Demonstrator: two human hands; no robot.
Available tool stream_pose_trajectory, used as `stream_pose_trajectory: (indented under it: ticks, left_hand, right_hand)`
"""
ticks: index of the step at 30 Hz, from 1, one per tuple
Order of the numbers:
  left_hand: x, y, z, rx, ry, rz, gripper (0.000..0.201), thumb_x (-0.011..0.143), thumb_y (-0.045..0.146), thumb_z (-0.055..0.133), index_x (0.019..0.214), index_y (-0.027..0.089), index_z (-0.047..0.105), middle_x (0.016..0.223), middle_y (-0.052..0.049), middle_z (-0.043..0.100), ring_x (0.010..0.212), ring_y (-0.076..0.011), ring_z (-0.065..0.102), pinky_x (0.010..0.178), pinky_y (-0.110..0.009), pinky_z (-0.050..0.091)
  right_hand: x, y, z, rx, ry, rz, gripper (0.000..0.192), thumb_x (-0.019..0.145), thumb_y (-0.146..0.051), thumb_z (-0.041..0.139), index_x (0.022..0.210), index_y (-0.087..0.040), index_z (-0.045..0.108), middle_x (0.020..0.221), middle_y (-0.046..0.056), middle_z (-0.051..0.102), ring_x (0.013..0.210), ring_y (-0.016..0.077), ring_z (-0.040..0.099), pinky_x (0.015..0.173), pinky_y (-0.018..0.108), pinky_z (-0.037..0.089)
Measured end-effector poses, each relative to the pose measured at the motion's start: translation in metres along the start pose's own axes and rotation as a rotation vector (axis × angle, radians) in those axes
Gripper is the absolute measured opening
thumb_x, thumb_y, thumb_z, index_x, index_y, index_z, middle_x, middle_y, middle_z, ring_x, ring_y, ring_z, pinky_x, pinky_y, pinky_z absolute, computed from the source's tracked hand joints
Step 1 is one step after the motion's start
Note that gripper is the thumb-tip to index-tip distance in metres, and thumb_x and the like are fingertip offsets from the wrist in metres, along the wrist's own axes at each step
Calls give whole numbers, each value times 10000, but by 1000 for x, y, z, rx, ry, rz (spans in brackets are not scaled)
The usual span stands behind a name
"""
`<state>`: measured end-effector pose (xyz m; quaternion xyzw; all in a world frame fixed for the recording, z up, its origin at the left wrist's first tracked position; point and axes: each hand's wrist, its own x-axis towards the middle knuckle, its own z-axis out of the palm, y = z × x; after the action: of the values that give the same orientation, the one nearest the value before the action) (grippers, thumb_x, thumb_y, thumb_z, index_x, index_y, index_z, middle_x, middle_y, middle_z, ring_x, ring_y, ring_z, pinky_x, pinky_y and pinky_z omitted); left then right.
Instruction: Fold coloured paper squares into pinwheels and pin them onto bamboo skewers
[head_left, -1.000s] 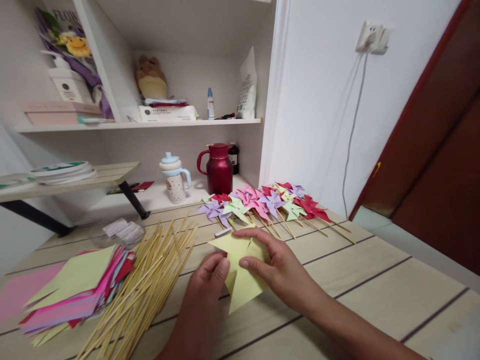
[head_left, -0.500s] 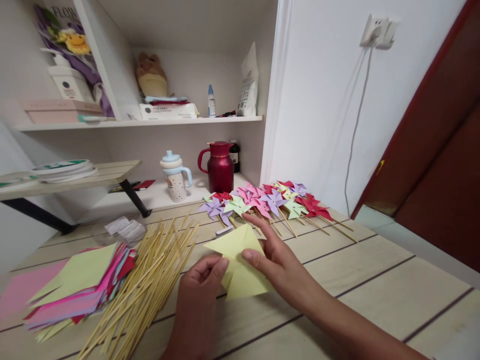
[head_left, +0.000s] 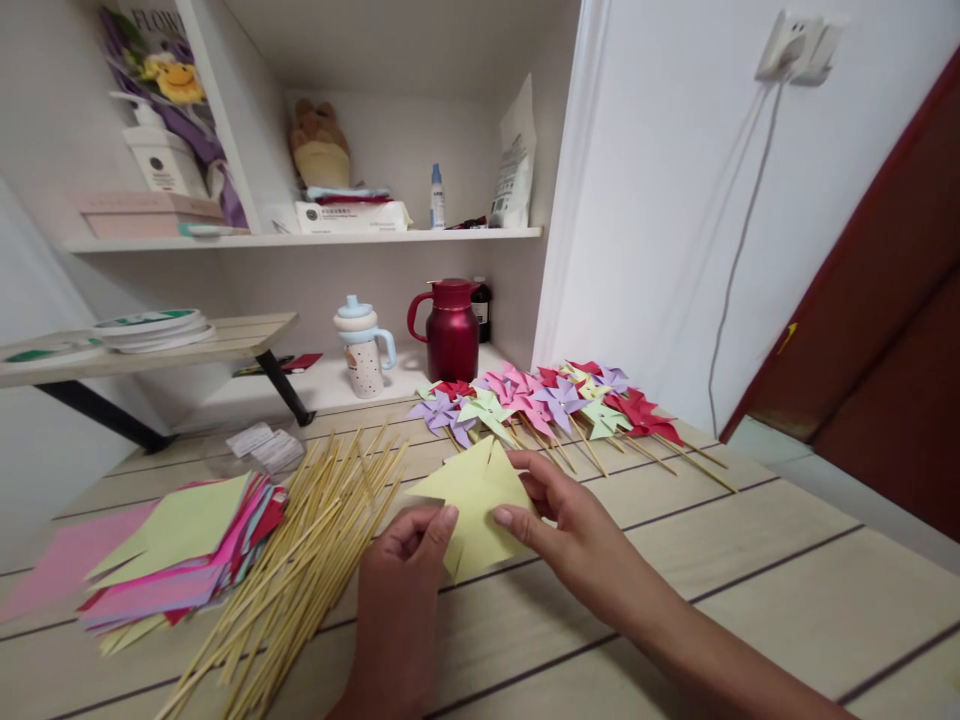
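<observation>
Both hands hold a pale yellow cut paper square (head_left: 474, 500) just above the wooden table (head_left: 750, 590). My left hand (head_left: 405, 570) pinches its lower left part between thumb and fingers. My right hand (head_left: 559, 525) grips its right side, with a flap folded up toward the middle. A heap of bamboo sticks (head_left: 315, 550) lies to the left of my hands. Beyond the paper lies a row of finished paper pinwheels (head_left: 547, 405) in purple, green, pink and red, on sticks.
A stack of coloured paper squares (head_left: 180, 560) lies at the left. At the back stand a red thermos jug (head_left: 451, 330) and a lidded child's cup (head_left: 363, 348). A white shelf (head_left: 300, 238) holds boxes and bottles. A red-brown door (head_left: 885, 300) is at the right.
The paper has been lifted and turned slightly, with more flaps folded toward its centre. My right hand's fingers have drawn back from the top corner to the right side. The view shifted a little.
</observation>
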<state>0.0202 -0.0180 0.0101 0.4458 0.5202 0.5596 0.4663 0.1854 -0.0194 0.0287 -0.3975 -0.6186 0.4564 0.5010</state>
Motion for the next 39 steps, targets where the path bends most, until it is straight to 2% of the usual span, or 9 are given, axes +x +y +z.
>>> stream_pose_trajectory:
  ticks: [3, 6, 12, 16, 21, 26, 31, 35, 39]
  left_hand:
    - [-1, 0, 1, -38, -20, -22, 259, 730, 438, 725, 718, 180, 719, 738, -2, 690, 731, -162, 581, 708, -246, 459]
    - [-1, 0, 0, -22, -20, 7, 258, 744, 434, 715, 692, 181, 709, 733, 3, 678, 714, -156, 574, 691, -241, 452]
    - [-4, -4, -2, 102, -6, 225, 227, 747, 384, 727, 621, 201, 681, 729, -3, 658, 726, -163, 581, 709, -247, 433]
    - [-9, -4, -2, 144, -36, 269, 239, 760, 391, 714, 611, 210, 672, 720, -10, 654, 723, -172, 589, 710, -259, 436]
    - [-6, -3, -1, 129, -6, 238, 234, 741, 395, 727, 610, 206, 682, 727, -11, 661, 722, -171, 586, 705, -255, 437]
    - [-4, -1, 0, 85, 8, 158, 239, 731, 392, 733, 604, 197, 678, 705, 0, 646, 689, -152, 555, 672, -236, 432]
    - [-8, 8, 0, -80, -186, -24, 338, 776, 521, 667, 736, 188, 709, 665, -8, 632, 647, -168, 548, 610, -253, 452]
    - [-7, 10, 1, -181, -302, -126, 337, 765, 497, 697, 877, 181, 733, 712, -22, 677, 665, -180, 586, 639, -266, 475]
    - [-5, 4, 0, -261, -375, -137, 337, 820, 453, 658, 992, 172, 729, 833, -58, 719, 733, -191, 621, 679, -278, 485]
  right_hand:
    - [0, 4, -1, -12, 28, 51, 347, 899, -358, 582, 1217, -228, 537, 831, 9, 667, 727, 169, 628, 638, 264, 488]
    - [0, 5, -1, -73, 73, 59, 314, 894, -355, 591, 1172, -215, 552, 635, -52, 543, 553, 122, 500, 515, 221, 386]
    - [-1, -2, 2, 10, -7, 25, 229, 912, -374, 570, 1082, -222, 589, 879, 18, 646, 789, 174, 607, 668, 267, 485]
    - [-1, -2, 3, -64, 24, 40, 182, 831, -294, 680, 983, -209, 626, 881, 11, 665, 786, 165, 593, 668, 249, 483]
    - [0, 1, 1, -59, 11, 121, 98, 815, -262, 668, 809, -165, 653, 747, 1, 654, 654, 133, 559, 576, 220, 437]
    - [1, -1, 1, 70, -29, 211, 128, 789, -277, 690, 799, -149, 690, 719, 11, 694, 594, 129, 585, 549, 219, 445]
    - [1, -3, 0, 203, -64, 239, 189, 790, -283, 685, 915, -147, 729, 787, 47, 742, 660, 170, 661, 619, 262, 504]
    - [0, -2, -2, 222, -65, 236, 177, 784, -271, 688, 899, -143, 731, 772, 49, 742, 650, 167, 661, 607, 259, 503]
    - [1, -1, -3, 181, -38, 223, 143, 787, -252, 681, 871, -146, 727, 781, 44, 736, 641, 153, 644, 591, 246, 488]
